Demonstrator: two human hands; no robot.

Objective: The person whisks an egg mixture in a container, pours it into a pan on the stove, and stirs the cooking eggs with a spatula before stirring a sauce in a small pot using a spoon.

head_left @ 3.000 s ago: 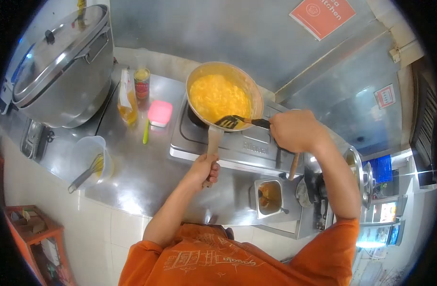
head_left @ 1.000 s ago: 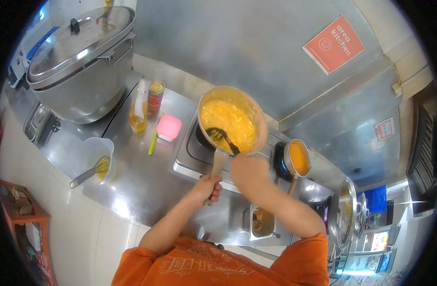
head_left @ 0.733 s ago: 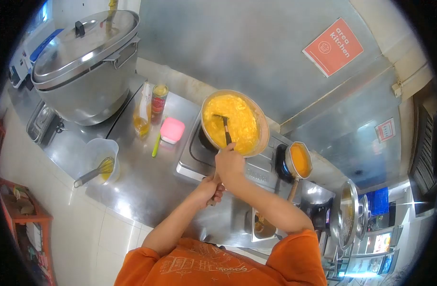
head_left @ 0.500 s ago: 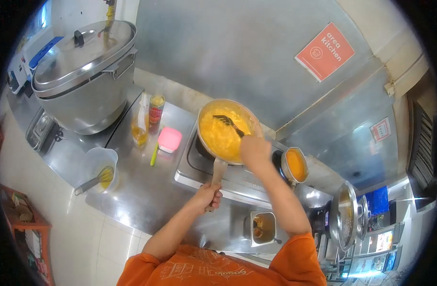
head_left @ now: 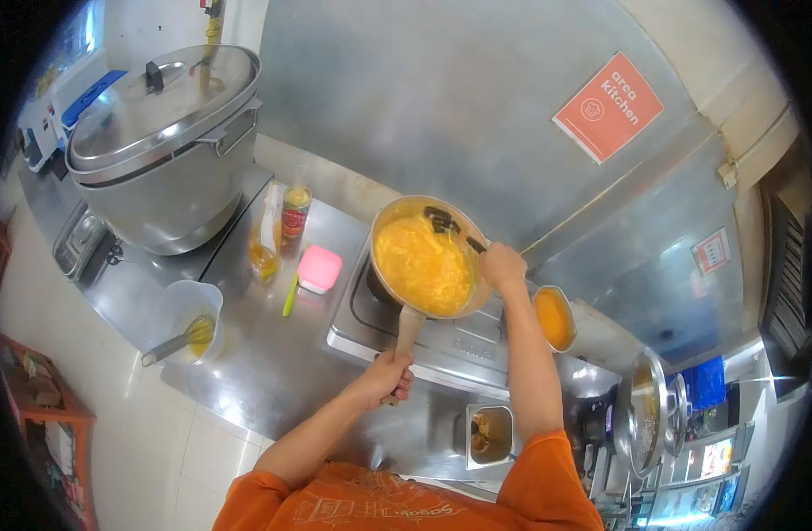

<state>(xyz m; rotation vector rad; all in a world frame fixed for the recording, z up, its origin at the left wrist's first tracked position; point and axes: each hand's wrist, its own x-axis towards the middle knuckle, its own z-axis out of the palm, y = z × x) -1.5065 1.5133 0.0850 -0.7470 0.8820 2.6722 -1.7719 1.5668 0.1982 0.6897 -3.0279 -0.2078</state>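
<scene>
My left hand (head_left: 387,376) is wrapped round the beige handle of a frying pan (head_left: 409,331) on the stove (head_left: 357,305). Soft yellow scrambled eggs (head_left: 421,270) cover much of the pan's floor. In my right hand (head_left: 502,267) is the dark handle of a black slotted spatula (head_left: 440,220), its head at the pan's far side, by the upper rim. Part of the burner under the pan is hidden.
Left of the stove are a pink-lidded container (head_left: 319,269), a can (head_left: 295,212), an oil bottle (head_left: 265,252) and a jug (head_left: 180,305) with a whisk (head_left: 177,341). A large lidded pot (head_left: 162,190) stands behind them. Right is a pan of orange liquid (head_left: 554,319); nearer, a metal container (head_left: 490,435).
My right hand has moved right, carrying the spatula head from the upper middle of the eggs to the pan's far rim. The left hand keeps its hold on the handle.
</scene>
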